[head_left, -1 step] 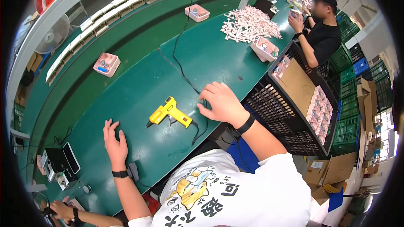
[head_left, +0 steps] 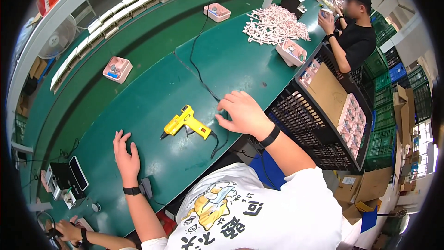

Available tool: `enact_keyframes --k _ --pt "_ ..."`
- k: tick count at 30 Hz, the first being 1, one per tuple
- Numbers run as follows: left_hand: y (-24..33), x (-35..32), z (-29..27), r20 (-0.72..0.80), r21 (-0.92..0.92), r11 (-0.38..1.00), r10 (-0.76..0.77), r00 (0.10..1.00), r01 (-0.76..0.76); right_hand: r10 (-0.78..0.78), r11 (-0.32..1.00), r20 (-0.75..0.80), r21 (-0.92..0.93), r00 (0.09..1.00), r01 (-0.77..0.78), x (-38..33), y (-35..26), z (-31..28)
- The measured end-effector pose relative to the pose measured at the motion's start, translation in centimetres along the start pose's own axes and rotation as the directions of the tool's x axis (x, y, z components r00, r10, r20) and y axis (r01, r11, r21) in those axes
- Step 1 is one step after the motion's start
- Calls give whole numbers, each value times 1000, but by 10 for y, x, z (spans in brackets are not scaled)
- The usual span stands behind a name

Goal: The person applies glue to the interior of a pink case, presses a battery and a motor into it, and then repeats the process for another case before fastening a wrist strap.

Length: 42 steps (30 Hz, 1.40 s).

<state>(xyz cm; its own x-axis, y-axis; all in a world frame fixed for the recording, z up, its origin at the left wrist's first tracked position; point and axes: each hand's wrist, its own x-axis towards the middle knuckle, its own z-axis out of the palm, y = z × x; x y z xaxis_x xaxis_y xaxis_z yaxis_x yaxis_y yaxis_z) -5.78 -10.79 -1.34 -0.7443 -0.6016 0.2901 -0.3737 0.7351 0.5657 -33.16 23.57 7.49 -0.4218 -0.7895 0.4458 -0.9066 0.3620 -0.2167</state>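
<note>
A yellow hot glue gun (head_left: 186, 122) lies on its side on the green worktable (head_left: 152, 92), its nozzle toward the left and its black cord running off the handle. My left hand (head_left: 126, 157) rests on the table left of the glue gun, fingers stretched and nothing in them. Right of the gun, my right hand (head_left: 243, 115) is over the tabletop with fingers loosely spread and holding nothing. A black cable (head_left: 199, 76) crosses the table and passes by my right fingertips.
Pink trays (head_left: 117, 70) with small parts sit on the green belt. A heap of pink pieces (head_left: 276, 25) lies at the far right, near another pink tray (head_left: 291, 52). A black crate (head_left: 314, 111) holds pink housings. One co-worker (head_left: 356, 37) stands far right; another's hand (head_left: 67, 231) is lower left.
</note>
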Motion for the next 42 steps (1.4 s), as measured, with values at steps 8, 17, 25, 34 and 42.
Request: enact_keyframes --k 8,17,25,34,42 --pt "-7 3 -11 30 -29 999 18 999 -17 -100 979 314 203 944 36 19 -37 -8" --pt "185 9 -47 107 -436 854 360 927 -282 -291 938 674 342 679 63 43 -85 -26" --pt "236 22 -29 265 -637 702 587 765 -318 -528 665 286 725 800 180 10 -100 18" --pt "242 38 -37 385 -664 684 659 646 -302 -484 516 461 837 744 -183 5 -103 20" --pt "246 37 -35 338 -617 704 640 690 -351 -567 599 332 794 754 101 -5 -112 58"
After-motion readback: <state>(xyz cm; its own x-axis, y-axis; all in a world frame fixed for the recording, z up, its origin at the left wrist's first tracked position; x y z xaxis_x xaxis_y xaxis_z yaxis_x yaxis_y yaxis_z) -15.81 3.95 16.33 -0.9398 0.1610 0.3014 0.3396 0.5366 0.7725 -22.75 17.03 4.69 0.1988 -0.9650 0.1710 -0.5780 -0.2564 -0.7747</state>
